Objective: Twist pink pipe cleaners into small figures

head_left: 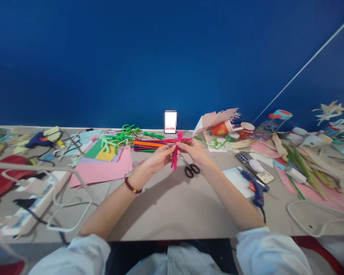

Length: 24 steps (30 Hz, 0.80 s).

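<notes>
Your pale sleeves (269, 252) lead to your left hand (159, 158) and right hand (193, 151), both pinching a pink pipe-cleaner figure (175, 152) at mid-frame, its long axis near-upright, head topmost.

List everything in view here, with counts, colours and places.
pipe-cleaner figure: one, hot pink, held by both hands
scissors: one pair, black, table below the hands
loose pipe cleaners: a bundle, mixed colours, behind the hands
paper sheets: a stack, mostly pink, left of hands
glue guns: two, blue, table's far right and left
power strip: one, white, front left
phone: one, screen blurred, against the wall
left hand: one, holding the figure, beaded bracelet
right hand: one, holding the figure
</notes>
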Motion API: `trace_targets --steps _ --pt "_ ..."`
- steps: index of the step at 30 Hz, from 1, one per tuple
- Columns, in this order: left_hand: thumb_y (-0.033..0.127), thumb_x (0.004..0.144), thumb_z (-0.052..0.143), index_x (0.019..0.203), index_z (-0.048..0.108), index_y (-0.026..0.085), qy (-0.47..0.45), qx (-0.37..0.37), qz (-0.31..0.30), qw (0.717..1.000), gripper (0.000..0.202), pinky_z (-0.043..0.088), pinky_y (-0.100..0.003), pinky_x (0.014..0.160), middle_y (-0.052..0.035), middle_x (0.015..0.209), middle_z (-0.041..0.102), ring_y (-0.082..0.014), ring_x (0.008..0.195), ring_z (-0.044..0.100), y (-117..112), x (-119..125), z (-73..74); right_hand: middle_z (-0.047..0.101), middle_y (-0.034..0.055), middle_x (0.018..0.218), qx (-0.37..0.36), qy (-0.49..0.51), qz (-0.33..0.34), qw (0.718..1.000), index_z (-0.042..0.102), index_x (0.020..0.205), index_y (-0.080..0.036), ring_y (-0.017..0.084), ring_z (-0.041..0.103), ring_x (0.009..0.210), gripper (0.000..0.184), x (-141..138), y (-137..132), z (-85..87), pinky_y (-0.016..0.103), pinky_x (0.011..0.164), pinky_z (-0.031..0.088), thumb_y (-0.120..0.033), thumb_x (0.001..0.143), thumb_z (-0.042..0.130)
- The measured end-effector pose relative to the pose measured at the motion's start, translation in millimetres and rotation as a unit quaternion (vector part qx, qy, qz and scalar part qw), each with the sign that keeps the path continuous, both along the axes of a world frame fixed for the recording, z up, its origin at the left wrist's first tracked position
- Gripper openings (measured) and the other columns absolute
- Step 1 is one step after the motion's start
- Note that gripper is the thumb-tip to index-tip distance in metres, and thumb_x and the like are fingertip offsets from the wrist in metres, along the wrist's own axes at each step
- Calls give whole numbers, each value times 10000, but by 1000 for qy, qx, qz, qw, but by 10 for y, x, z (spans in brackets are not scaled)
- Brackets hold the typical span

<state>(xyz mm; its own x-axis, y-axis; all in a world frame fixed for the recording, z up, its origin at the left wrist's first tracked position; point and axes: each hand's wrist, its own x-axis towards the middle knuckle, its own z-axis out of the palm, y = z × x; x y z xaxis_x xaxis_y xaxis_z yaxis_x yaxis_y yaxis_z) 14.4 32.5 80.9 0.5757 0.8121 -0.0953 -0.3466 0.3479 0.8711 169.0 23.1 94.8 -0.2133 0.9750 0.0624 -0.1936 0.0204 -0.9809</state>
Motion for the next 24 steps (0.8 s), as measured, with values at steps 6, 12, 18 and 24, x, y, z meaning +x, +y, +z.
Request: trace_targets --steps 6,12,18,24 --pt "283 695 714 911 646 155 104 94 92 986 260 470 -266 750 -32 835 671 -133 780 617 56 -22 11 664 21 727 25 -31 -71 997 669 751 -182 154 607 674 282 -2 11 -18 311 660 511 -433 636 728" --pt "328 706 689 882 654 160 160 166 158 960 246 451 -259 744 -31 847 665 -122 766 592 121 -126 126 671 36 806 133 -183 -100 969 671 829 -189 175 610 734 249 22 29 -92 327 713 492 -419 784 586" --pt "323 650 736 781 665 152 152 153 176 961 226 415 -232 618 -4 709 635 -99 646 539 101 -68 73 636 14 749 117 -192 -78 971 584 919 -199 137 591 613 271 -16 13 -161 272 572 480 -397 742 638" --pt "331 608 763 695 632 130 115 84 161 977 255 376 -222 534 23 591 553 -56 507 428 111 -61 41 686 47 858 251 -292 -136 913 630 873 -191 158 619 731 136 -35 -54 -100 285 676 483 -272 766 609"
